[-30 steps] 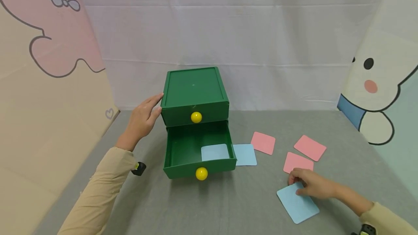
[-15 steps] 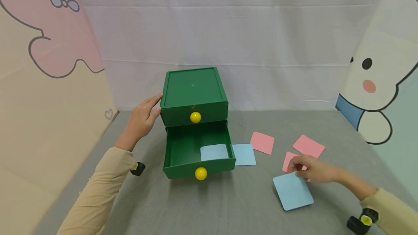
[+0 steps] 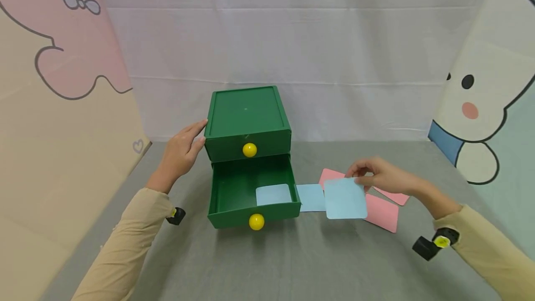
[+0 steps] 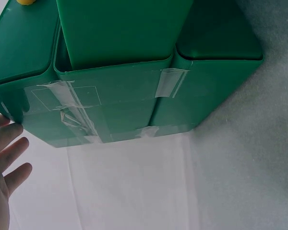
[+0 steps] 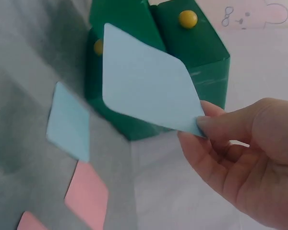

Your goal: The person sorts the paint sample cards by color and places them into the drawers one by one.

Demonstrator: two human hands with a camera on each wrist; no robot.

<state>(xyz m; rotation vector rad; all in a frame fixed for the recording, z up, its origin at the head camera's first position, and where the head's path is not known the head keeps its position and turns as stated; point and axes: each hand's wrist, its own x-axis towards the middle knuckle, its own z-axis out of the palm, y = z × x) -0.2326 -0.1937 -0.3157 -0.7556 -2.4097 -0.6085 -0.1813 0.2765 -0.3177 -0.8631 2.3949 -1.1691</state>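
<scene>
A green drawer cabinet [image 3: 247,113] with yellow knobs stands on the table, its drawer below the top one [image 3: 234,221] pulled out. Inside that drawer lies a light blue card [image 3: 273,195]. My left hand [image 3: 177,154] rests its fingertips on the cabinet's left side, fingers extended. With thumb and fingers, my right hand [image 3: 386,175] pinches one corner of another light blue card [image 3: 346,199], held up above the table right of the drawer. In the right wrist view the held card [image 5: 146,81] overlaps the cabinet [image 5: 201,48].
One more light blue card [image 3: 310,198] lies on the table beside the drawer. Pink cards lie farther right: one [image 3: 330,175] partly behind the held card, another [image 3: 383,212] under the right hand, a third [image 3: 397,197] by the wrist. A white cloth [image 3: 317,50] hangs behind.
My right hand has lifted the blue card off the table and carried it left and away from me, toward the drawer. My left hand has stayed at the cabinet's side.
</scene>
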